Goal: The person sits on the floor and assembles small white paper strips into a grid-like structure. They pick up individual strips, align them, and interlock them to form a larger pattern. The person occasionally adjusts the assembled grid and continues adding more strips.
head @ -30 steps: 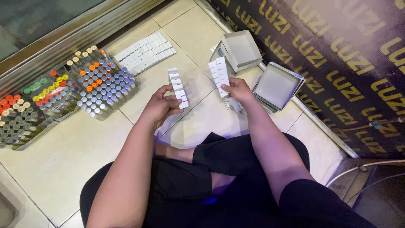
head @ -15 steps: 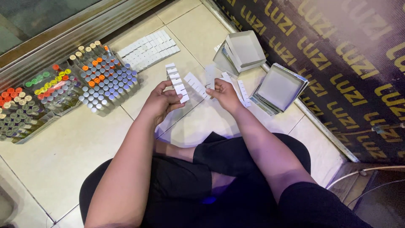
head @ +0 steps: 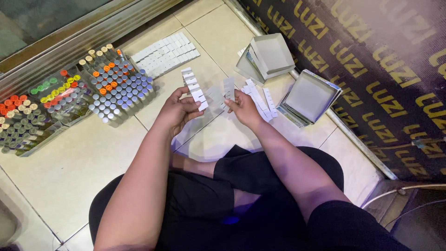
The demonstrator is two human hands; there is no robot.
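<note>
The white slotted strip [head: 194, 88] is held by the left hand [head: 179, 109], which pinches its lower end between the thumb and the fingers, so the strip stands up and away from the person over the tiled floor [head: 74, 158]. Just beside it, the right hand [head: 244, 108] pinches a second white strip [head: 228, 88] by its lower end, and one greyer, blurred strip [head: 214, 95] is between the two hands; I cannot tell which hand holds this one. The two hands are near each other but they do not touch.

More loose strips [head: 260, 97] lie on the floor just behind the right hand. Beyond them there are two open grey cardboard boxes, one [head: 269, 53] farther and one [head: 310, 96] near the dark patterned wall. A flat row of white strips [head: 165, 53] lies on the floor further from the left hand. To the left of it stands a group of small tubes with grey, orange and beige caps [head: 116, 86], and then a clear tray with tubes of red, green and yellow caps [head: 42, 104]. The person sits on the floor in black clothes [head: 260, 186]
</note>
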